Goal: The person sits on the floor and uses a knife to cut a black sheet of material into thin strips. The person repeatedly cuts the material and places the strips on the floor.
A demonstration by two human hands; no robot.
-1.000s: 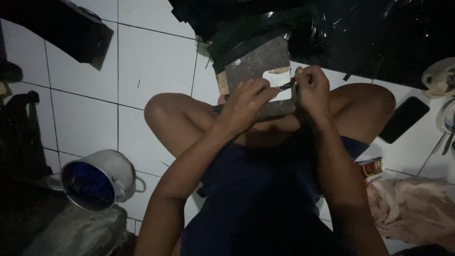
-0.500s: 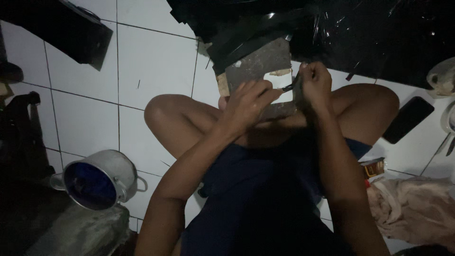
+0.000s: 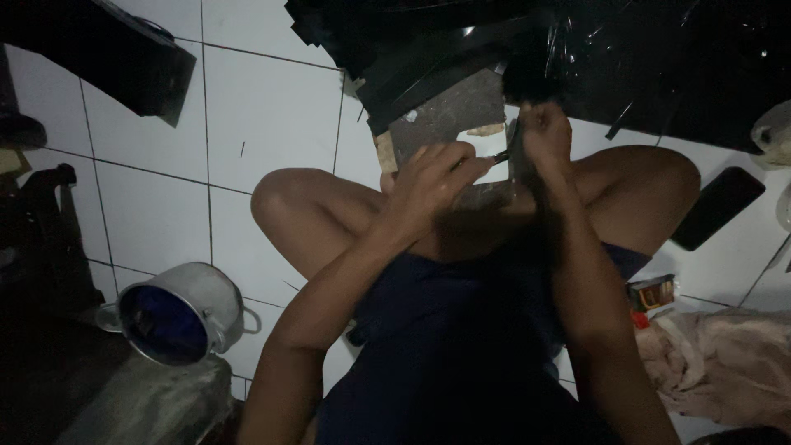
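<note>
curling over a gray slab [image 3: 449,115], left hand [image 3: 432,181] and right hand [image 3: 544,136], both grips pinching a thin dark tool [image 3: 501,155]

We see glossy white ceramic floor tiles [image 3: 272,124], shiny crinkled black plastic sheeting [image 3: 659,58], a matt, rough grey board [image 3: 449,115] with a raw pale chipped edge, a dull brushed metal pot [image 3: 185,309], soft creased pinkish cloth [image 3: 725,363], matt dark blue fabric shorts [image 3: 453,346].

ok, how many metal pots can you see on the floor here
1. A metal pot lies tipped on its side on the white tiled floor at lower left, beside the person's knee, away from both hands. The dark edges could hide more.
</note>
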